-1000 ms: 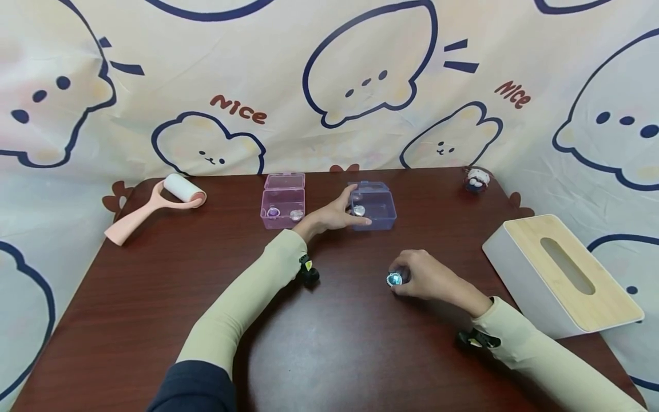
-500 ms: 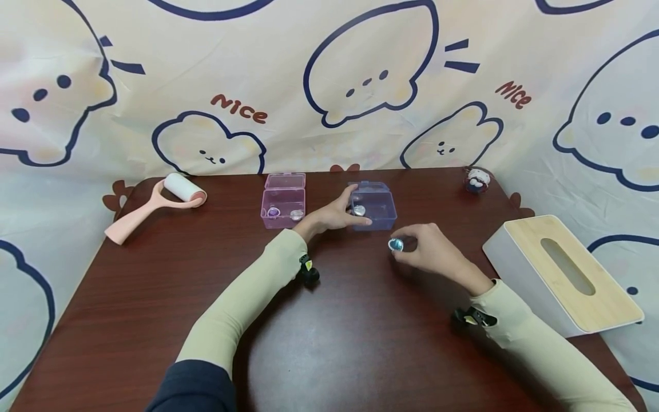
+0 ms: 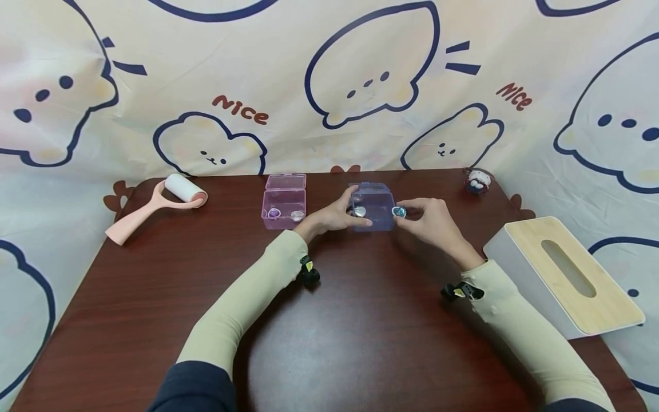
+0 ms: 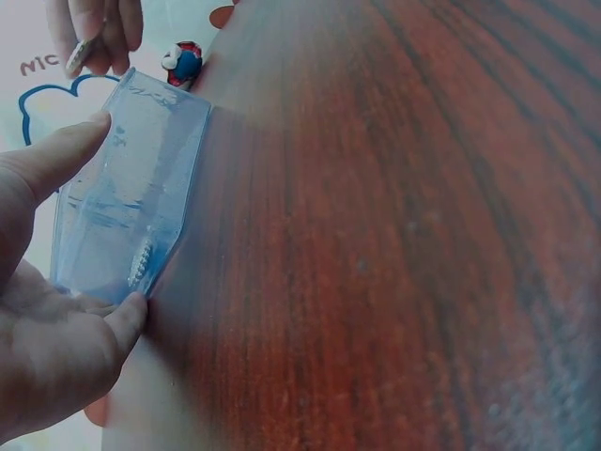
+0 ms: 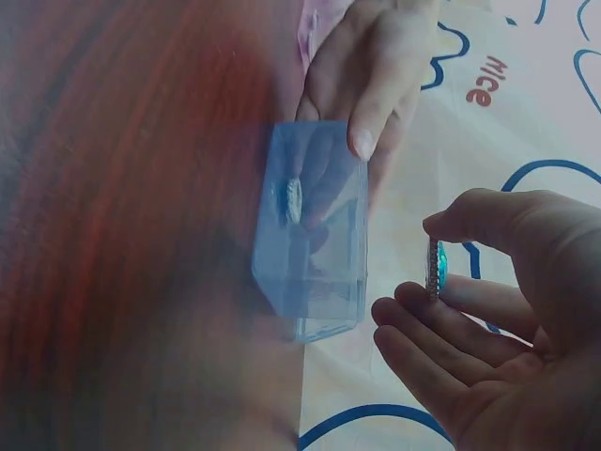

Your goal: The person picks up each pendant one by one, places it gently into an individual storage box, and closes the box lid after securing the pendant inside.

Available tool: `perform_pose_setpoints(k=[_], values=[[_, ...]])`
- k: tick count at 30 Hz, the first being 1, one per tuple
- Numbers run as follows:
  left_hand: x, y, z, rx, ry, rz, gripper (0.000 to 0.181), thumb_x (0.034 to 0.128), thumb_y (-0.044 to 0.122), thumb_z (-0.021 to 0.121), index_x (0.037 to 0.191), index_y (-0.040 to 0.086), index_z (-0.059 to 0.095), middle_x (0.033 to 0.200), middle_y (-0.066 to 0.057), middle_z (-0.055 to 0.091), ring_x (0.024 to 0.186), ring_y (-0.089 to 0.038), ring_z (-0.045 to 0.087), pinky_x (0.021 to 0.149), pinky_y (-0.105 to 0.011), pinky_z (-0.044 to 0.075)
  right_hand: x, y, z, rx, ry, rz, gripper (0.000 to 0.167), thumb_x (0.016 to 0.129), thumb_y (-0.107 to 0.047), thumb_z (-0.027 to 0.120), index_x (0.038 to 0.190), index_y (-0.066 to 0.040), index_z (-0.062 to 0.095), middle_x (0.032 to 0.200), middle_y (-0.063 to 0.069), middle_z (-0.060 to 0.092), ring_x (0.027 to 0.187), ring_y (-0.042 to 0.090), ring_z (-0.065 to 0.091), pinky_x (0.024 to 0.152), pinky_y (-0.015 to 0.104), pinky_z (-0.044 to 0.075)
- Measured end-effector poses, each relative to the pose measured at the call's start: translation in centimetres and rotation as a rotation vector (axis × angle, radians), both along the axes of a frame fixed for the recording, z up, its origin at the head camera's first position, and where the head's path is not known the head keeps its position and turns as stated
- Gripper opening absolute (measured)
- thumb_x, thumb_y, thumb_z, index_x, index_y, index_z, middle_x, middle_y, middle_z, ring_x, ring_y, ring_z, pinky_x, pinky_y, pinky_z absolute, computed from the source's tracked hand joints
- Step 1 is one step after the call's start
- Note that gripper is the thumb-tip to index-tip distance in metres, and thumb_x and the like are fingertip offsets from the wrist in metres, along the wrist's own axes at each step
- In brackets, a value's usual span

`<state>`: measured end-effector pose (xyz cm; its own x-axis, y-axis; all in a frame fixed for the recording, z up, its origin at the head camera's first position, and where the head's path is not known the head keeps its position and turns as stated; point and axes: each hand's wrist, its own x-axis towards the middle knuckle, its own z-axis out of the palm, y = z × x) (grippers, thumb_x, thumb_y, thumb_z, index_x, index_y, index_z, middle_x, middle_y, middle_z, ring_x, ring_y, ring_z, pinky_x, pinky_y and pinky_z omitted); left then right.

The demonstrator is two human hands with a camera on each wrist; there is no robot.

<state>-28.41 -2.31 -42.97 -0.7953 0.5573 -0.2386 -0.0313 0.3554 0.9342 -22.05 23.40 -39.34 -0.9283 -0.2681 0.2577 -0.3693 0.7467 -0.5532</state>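
My left hand [image 3: 332,217] holds the left side of an open, clear blue plastic box [image 3: 380,214], thumb and fingers spread around its wall. Inside, near that hand, lies a round silvery ornament with a beaded rim [image 5: 294,200]. My right hand [image 3: 435,226] pinches a round ornament with a blue gem [image 3: 399,212] between thumb and index finger. The right wrist view has this blue gem ornament [image 5: 438,268] edge-on, apart from the box and above its rim level. The other fingers of that hand are extended loosely.
Left of the blue box stands an open pink box [image 3: 285,201] holding a purple ornament [image 3: 273,212] and a clear one [image 3: 297,216]. A lint roller [image 3: 154,207] lies at far left. A tissue box [image 3: 561,274] and a small figurine [image 3: 477,181] are at right.
My right hand has carried the blue gem ornament from low over the table, away from me, up to the blue box's right edge. My left hand and the box have stayed put.
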Motion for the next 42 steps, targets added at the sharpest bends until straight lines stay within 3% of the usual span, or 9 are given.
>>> perform_pose_setpoints(k=[9,16,26,34,40,42], values=[[-0.1,0.0,-0.2,0.006,0.011,-0.013,0.109,0.0915,0.027,0.078,0.165,0.022,-0.001,0.163,-0.015,0.029,0.143,-0.033,0.042,0.126,-0.049,0.027,-1.8,-1.0,0.7,-0.009,-0.062,-0.001,0.037,0.092,-0.023,0.077,0.121,-0.001,0.075,0.113,0.018,0.077,0.095,0.029,0.076,0.083,0.046,0.063],[-0.3,0.0,-0.3,0.008,-0.009,-0.017,0.11,0.0915,0.028,0.079,0.166,0.024,-0.003,0.166,-0.014,0.024,0.146,-0.032,0.04,0.127,-0.047,0.026,-2.7,-1.5,0.6,-0.005,-0.1,0.003,0.036,0.092,-0.022,0.075,0.123,-0.002,0.074,0.115,0.018,0.077,0.097,0.028,0.077,0.081,0.045,0.063],[-0.2,0.0,-0.2,0.004,-0.011,-0.02,0.109,0.0932,0.027,0.077,0.166,0.025,-0.004,0.171,-0.014,0.014,0.154,-0.033,0.03,0.128,-0.049,0.024,-3.4,-1.7,0.4,0.019,-0.134,0.001,0.038,0.093,-0.023,0.076,0.125,-0.003,0.073,0.119,0.019,0.076,0.099,0.029,0.076,0.081,0.046,0.063],[-0.1,-0.1,-0.4,-0.015,-0.002,-0.02,0.108,0.0928,0.029,0.077,0.166,0.027,-0.003,0.174,-0.01,0.003,0.16,-0.031,0.015,0.129,-0.052,0.02,-3.8,-2.2,0.1,0.067,-0.125,0.012,0.04,0.092,-0.027,0.076,0.125,-0.006,0.074,0.122,0.018,0.075,0.095,0.025,0.071,0.074,0.039,0.06],[0.0,-0.1,-0.2,-0.01,-0.012,-0.02,0.107,0.0935,0.028,0.076,0.165,0.027,-0.003,0.171,-0.012,0.012,0.155,-0.033,0.028,0.128,-0.051,0.024,-4.4,-2.2,-0.1,0.068,-0.138,0.023,0.04,0.092,-0.028,0.077,0.125,-0.005,0.074,0.124,0.019,0.074,0.099,0.029,0.068,0.081,0.043,0.06],[0.0,-0.1,-0.1,-0.008,-0.014,-0.019,0.106,0.0941,0.027,0.076,0.165,0.027,-0.003,0.172,-0.011,0.009,0.156,-0.032,0.026,0.128,-0.05,0.024,-4.5,-2.2,-0.2,0.066,-0.137,0.027,0.041,0.092,-0.028,0.077,0.125,-0.004,0.074,0.126,0.02,0.073,0.103,0.032,0.067,0.085,0.046,0.059]])
